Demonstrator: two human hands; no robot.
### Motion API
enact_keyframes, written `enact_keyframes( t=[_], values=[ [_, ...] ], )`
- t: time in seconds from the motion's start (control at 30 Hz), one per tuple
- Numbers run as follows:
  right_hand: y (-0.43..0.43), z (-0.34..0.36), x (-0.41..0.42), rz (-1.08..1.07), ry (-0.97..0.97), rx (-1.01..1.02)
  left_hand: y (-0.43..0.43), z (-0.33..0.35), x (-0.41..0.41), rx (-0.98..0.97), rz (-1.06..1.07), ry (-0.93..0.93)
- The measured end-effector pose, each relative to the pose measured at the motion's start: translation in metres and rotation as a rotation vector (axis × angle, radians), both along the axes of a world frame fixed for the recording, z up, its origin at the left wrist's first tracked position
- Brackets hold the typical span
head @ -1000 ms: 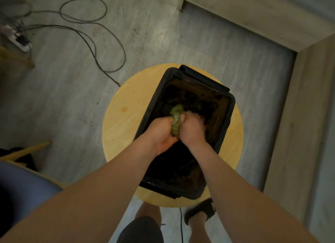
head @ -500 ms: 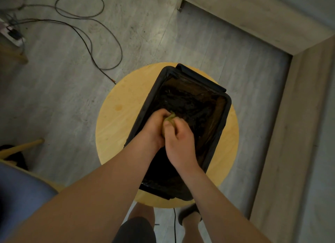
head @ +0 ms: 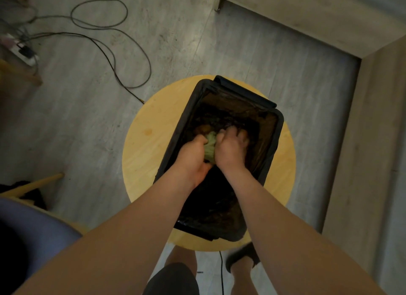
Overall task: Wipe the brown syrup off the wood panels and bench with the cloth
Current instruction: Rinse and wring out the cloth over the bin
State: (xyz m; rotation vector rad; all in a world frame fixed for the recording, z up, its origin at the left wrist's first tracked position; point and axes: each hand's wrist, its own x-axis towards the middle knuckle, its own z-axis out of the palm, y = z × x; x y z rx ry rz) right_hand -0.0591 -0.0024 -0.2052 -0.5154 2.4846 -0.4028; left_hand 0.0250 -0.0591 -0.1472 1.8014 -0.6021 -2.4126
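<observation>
Now more cloth (head: 210, 148) bare between left hand (head: 193, 157) and right hand (head: 231, 150).

place: home-like room | grey plank floor (head: 77, 123) | round wooden stool (head: 149, 149) | power strip (head: 24, 52), loose cable (head: 123, 59)

Black tub (head: 182, 127) on round wooden stool (head: 149, 156)

- We see the cloth (head: 209, 148) as soft, crumpled green fabric.
- The tub (head: 279, 129) looks to us like matt black plastic, and its liner (head: 216, 206) like glossy, wrinkled dark film.
- The round counter (head: 149, 154) is smooth pale wood with a dull sheen.
- The floor (head: 87, 118) reads as matt grey planks, scuffed.
</observation>
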Motion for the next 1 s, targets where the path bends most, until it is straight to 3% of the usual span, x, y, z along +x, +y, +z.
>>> enact_keyframes(
  t=[0.1,0.23,0.43,0.57,0.73,0.83,0.93,1.0],
  values=[
    [-0.006,0.002,0.01,-0.232,-0.231,-0.041,0.003,0.001,-0.002,0.048,-0.027,-0.068],
    [0.004,0.03,0.035,-0.175,-0.477,-0.234,0.0,-0.003,-0.005,0.102,0.008,-0.04],
    [0.029,0.063,0.059,0.03,-0.116,-0.498,-0.012,-0.006,-0.004,0.072,-0.183,-0.087],
    [0.025,0.066,0.059,0.183,-0.061,-0.609,-0.014,-0.003,-0.004,0.105,-0.117,-0.089],
    [0.016,0.022,0.03,0.153,0.032,-0.52,-0.005,0.004,-0.005,0.086,-0.053,-0.046],
    [0.01,-0.001,0.007,0.125,0.075,-0.21,-0.002,0.007,-0.001,0.042,-0.068,0.027],
    [0.002,-0.001,-0.001,-0.1,0.129,-0.047,-0.005,0.012,0.002,0.04,-0.167,-0.052],
    [-0.005,0.007,0.001,-0.25,-0.04,-0.105,-0.005,0.009,0.0,0.003,-0.2,-0.101]
  ],
)
